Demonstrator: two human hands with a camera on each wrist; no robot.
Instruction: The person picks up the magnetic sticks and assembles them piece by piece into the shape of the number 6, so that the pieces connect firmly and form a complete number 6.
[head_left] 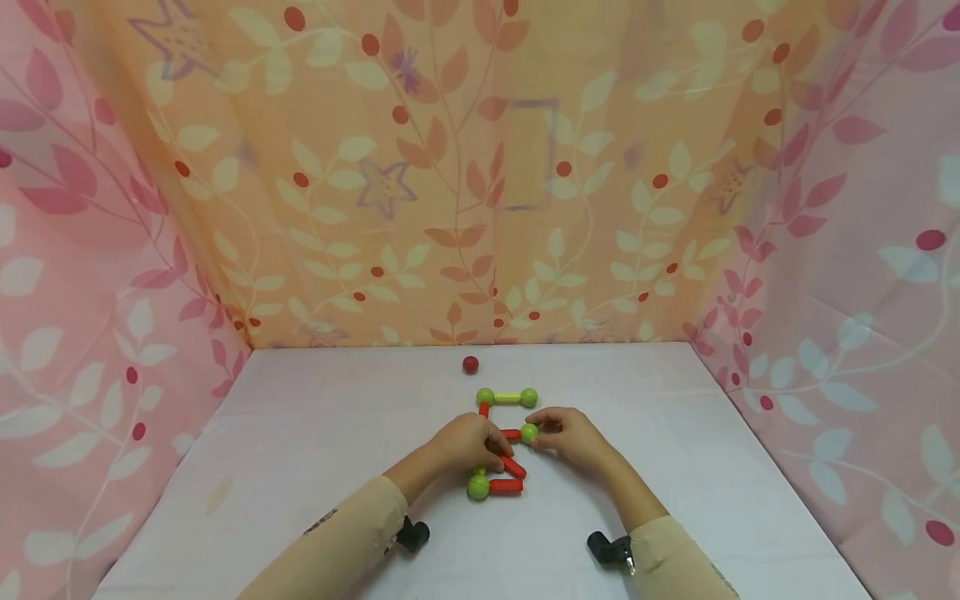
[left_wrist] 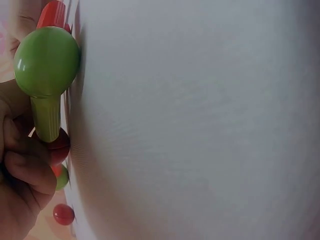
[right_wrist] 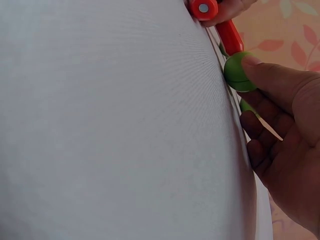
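A figure of magnetic balls and rods lies on the table. With thumb and fingers my right hand (head_left: 573, 435) pinches a green ball (right_wrist: 237, 72) at the end of a red rod (head_left: 512, 434). My left hand (head_left: 468, 443) curls over the figure's middle, gripping a red ball (left_wrist: 60, 150) there and partly hiding it. Beneath that hand a yellow-green rod (left_wrist: 46, 117) leads to a lower green ball (head_left: 477, 487), from which another red rod (head_left: 506, 486) points right. A slanting red rod (head_left: 513, 467) shows by the left fingertips.
At the figure's far end, a green ball (head_left: 485, 397) joins a yellow-green rod (head_left: 507, 398) ending in another green ball (head_left: 529, 397). Behind lies a loose red ball (head_left: 470, 364). Patterned cloth (head_left: 465, 250) walls the white table (head_left: 315, 400) at the back and sides.
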